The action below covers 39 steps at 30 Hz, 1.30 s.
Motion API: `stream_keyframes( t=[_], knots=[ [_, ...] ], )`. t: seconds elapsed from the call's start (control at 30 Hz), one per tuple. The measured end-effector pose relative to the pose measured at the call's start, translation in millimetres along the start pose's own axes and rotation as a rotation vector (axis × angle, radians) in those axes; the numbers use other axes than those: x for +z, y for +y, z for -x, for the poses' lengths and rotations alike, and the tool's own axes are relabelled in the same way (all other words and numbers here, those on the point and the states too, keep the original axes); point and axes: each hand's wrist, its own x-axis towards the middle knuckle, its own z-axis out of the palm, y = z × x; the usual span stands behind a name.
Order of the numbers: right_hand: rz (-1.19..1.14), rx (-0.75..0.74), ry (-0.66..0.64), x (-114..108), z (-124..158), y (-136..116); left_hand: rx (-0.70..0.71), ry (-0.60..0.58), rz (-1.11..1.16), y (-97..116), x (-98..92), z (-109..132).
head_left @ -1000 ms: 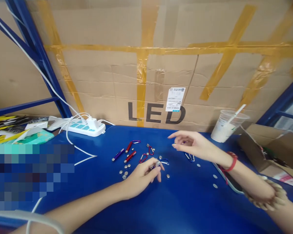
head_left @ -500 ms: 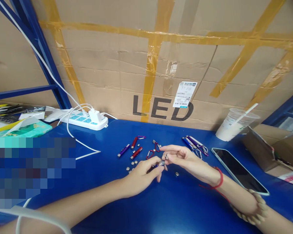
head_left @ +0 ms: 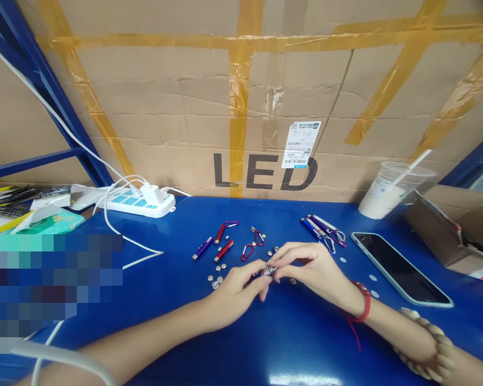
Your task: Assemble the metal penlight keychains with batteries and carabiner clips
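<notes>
My left hand [head_left: 234, 287] is closed round a small, mostly hidden pen flashlight [head_left: 268, 271], its silvery end showing past the fingertips. Thumb and fingers of my right hand [head_left: 312, 262] pinch at that same end, so both hands meet on it. Whether a separate cap is in the right fingers is hidden. Just beyond the hands lie two red carabiner clips [head_left: 247, 252], one with a small metal cap attached. Button cells [head_left: 218, 268] are scattered left of my left hand. A purple pen flashlight [head_left: 203, 248] and two red pen flashlights [head_left: 224, 251] lie farther left.
Several pen flashlights with carabiners [head_left: 322, 231] lie together behind my right hand. To the right are a phone [head_left: 402, 268], a plastic drink cup [head_left: 380, 190] with a straw and an open carton [head_left: 446, 230]. A power strip [head_left: 139, 202] with white cables stands at back left.
My right fingers, which held a small silvery piece just off the flashlight's end, have come down onto that end. My left hand keeps its grip. The view has shifted slightly.
</notes>
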Motion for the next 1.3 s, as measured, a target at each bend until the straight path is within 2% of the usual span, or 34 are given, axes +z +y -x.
stream_keyframes(
  t=[0.2, 0.43, 0.77, 0.9, 1.07, 1.17, 1.27, 1.3],
  knots=[
    [0.396, -0.206, -0.084, -10.6, 0.5, -16.8, 0.017, 0.081, -0.133, 2.6, 2.0, 4.1],
    [0.58, -0.379, -0.129, -9.6, 7.7, -18.5, 0.097, 0.125, -0.34, -3.9, 5.5, 8.5],
    [0.48, -0.139, -0.112, 4.4, 11.2, -18.3, 0.096, 0.16, -0.493, -8.4, 8.1, 14.8],
    [0.405, -0.016, -0.129, -1.4, 6.2, -15.3, 0.036, 0.159, -0.469, -5.2, 8.8, 10.7],
    [0.332, 0.083, -0.221, -15.2, -1.2, -17.5, -0.013, 0.123, -0.399, -0.1, 8.8, 6.1],
    [0.446, 0.064, -0.19, -29.1, -5.2, -16.0, -0.062, 0.145, -0.346, 1.8, 7.5, 5.1],
    [0.77, -0.004, -0.077, -47.1, -7.2, -5.5, -0.126, 0.201, -0.222, 3.7, 5.5, 3.8],
    [0.868, -0.009, -0.091, -52.1, -7.2, -0.3, -0.14, 0.219, -0.172, 4.1, 5.0, 3.2]
  ],
)
